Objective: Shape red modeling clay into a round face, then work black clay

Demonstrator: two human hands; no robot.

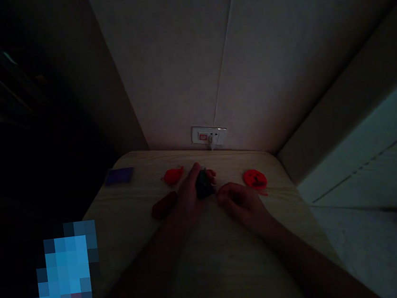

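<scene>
My left hand (188,188) is closed around a dark, blackish lump (204,183) with an uneven surface; the dim light hides what kind of thing it is. Just to the right, my right hand (240,200) has its fingertips pinched together near the lump's lower right side. Whatever the pinch holds, if anything, is too small and dark to see. A bright red bundle (173,175) with a thin pointed end lies beyond my left hand. Beside my left wrist is a dark red, elongated thing (164,206). To the right lies a flat red round piece (255,179) with dark marks and a loose red strand.
A purple rectangular thing (119,176) lies at the far left corner of the light wooden table (232,260). Behind the table, a wall socket (209,135) holds a plug and a red switch. A pale panel (370,148) stands on the right. The left side is very dark.
</scene>
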